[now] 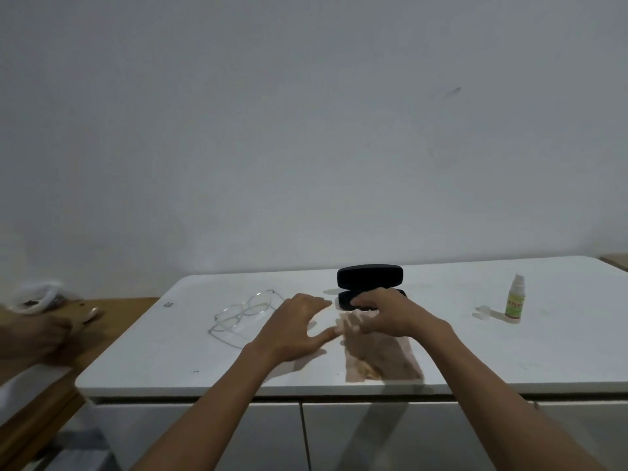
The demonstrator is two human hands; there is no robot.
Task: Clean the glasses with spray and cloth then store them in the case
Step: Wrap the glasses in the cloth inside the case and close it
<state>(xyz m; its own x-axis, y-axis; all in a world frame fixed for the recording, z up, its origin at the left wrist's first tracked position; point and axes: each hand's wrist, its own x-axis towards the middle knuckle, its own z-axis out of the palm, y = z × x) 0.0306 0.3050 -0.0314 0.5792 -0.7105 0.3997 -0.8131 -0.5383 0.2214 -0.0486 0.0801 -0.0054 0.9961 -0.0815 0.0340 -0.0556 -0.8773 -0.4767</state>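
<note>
White desk (142, 365) against a bare grey-white wall, cabinet doors below its front edge. Going left to right: at the far left, off the desk, a blurred hand of another person over a wooden surface. On the desk, my glasses (242, 313) lie unfolded, thin pale wire frame, clear lenses, long axis slanting from near-left to far-right. Just beside them to the right, my left hand (296, 329) rests flat, fingers spread and relaxed, holding nothing; its thumb points at the cloth. My right hand (385, 314) has its fingers curled onto the far edge of the cloth (380, 358), a thin brownish sheet lying flat near the front edge; it seems to pinch it, though blur makes that unsure. Behind that hand sits the black case (370, 276), open, lid up. Well to the right stands the small spray bottle (515, 300), its clear cap (482, 312) beside it. The glasses lie left of both hands, nearer my left, which I judge should fetch them.
</note>
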